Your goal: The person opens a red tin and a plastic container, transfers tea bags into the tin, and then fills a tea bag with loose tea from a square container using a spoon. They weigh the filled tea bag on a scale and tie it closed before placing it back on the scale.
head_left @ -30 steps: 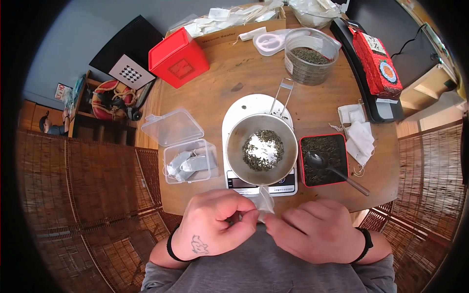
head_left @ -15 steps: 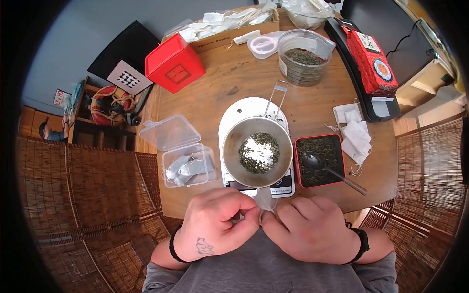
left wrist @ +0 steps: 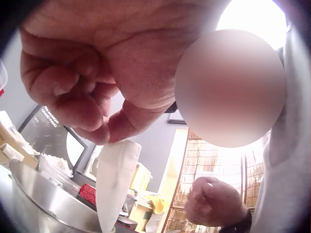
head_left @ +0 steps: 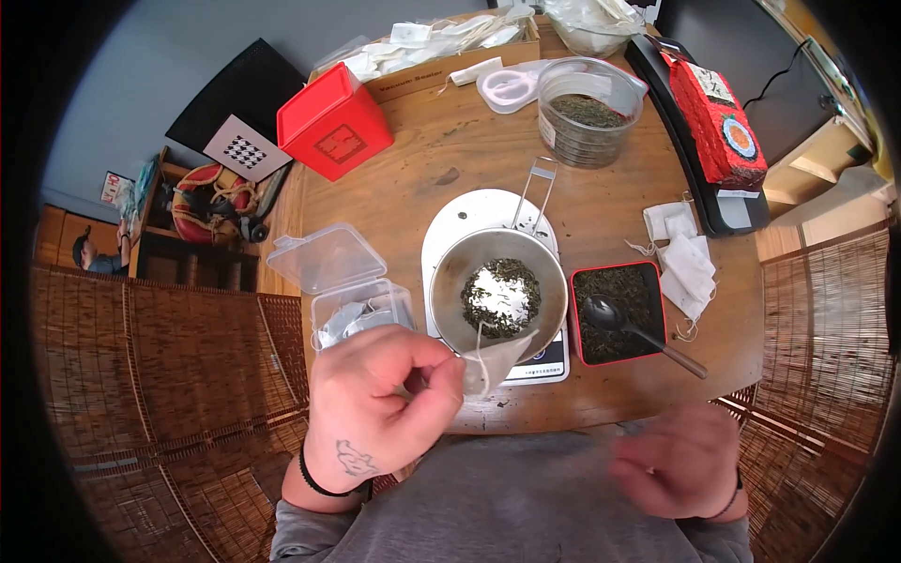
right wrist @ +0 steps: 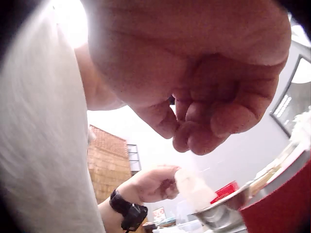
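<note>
Between thumb and fingertips my left hand [head_left: 380,403] pinches the top corner of a white tea bag [head_left: 493,364]. The bag hangs over the near rim of a steel pan [head_left: 450,291], and a thin string loops above it. Dried tea leaves [head_left: 521,280] lie in a ring on the pan's bottom. Beneath the pan is a white kitchen scale [head_left: 455,214], its display mostly hidden. Low at the right, in front of the shirt, my right hand [head_left: 680,460] is blurred. Its fingers curl in to meet the thumb in the right wrist view, with nothing showing between them.
Right of the scale a red-rimmed tin [head_left: 574,319] of tea holds a black spoon [head_left: 648,340]. Flat white bags [head_left: 690,267] lie beyond it. At left stands an open plastic case [head_left: 328,258] of filled bags. Behind are a red canister [head_left: 333,122] and a tea tub [head_left: 587,145].
Both hands were together at the bag below the pan. They have parted: the left has carried the bag up and left to the pan's rim, while the right has drawn away right.
</note>
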`<state>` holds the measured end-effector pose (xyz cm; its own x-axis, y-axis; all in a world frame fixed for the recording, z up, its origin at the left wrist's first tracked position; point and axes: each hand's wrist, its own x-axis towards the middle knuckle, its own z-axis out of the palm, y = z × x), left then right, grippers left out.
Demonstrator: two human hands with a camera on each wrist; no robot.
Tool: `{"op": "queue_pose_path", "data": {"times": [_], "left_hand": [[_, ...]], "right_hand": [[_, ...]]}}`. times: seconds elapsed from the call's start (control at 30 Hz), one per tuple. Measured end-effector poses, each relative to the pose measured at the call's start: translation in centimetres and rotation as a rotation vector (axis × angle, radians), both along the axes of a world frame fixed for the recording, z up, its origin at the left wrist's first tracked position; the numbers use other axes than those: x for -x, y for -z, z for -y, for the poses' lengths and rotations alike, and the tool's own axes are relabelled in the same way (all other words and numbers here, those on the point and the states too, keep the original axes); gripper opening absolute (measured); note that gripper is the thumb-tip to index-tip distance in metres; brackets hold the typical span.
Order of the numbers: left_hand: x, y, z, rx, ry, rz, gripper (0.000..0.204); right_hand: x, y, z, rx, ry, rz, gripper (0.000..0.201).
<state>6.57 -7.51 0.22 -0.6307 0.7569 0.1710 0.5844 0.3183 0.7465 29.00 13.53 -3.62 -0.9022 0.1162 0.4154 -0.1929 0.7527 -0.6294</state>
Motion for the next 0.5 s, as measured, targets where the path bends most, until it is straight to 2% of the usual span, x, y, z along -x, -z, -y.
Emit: {"op": "queue_pose_path", "data": {"times": [0.07, 0.13, 0.17, 0.23, 0.3, 0.33, 0.37, 0.5], "left_hand": [[0.5, -0.6, -0.1, 0.021, -0.05, -0.01, 0.007], [0.8, -0.7, -0.5, 0.027, -0.118, -0.036, 0.007], [1.0, -0.8, -0.8, 0.03, -0.108, -0.037, 0.007], [1.2, -0.8, -1.5, 0.038, -0.114, -0.128, 0.007], [1.3, -1.1, -2.5, 0.073, -0.094, -0.129, 0.007], [1.4, -1.0, -2.9, 0.105, -0.088, -0.112, 0.007], [1.4, -0.9, -3.2, 0.136, -0.084, -0.096, 0.007], [1.8, 1.0, -4.6, 0.187, -0.093, -0.07, 0.008]], "right_hand": [[-3.8, 0.9, -1.3, 0.167, 0.178, 0.028, 0.014], [-7.7, 2.2, -1.9, 0.373, 0.475, -0.043, 0.018], [-9.4, 2.8, -2.1, 0.55, 0.599, -0.057, 0.02], [-12.5, 4.1, -3.3, 0.521, 0.879, 0.092, 0.01], [-11.6, 4.5, -3.2, 0.581, 0.91, 0.118, 0.008], [-11.4, 4.8, -2.9, 0.646, 0.927, 0.158, 0.013], [-11.7, 5.4, -2.6, 0.691, 0.904, 0.242, 0.028], [-10.0, 6.2, -1.4, 0.688, 0.68, 0.35, 0.05]]}}
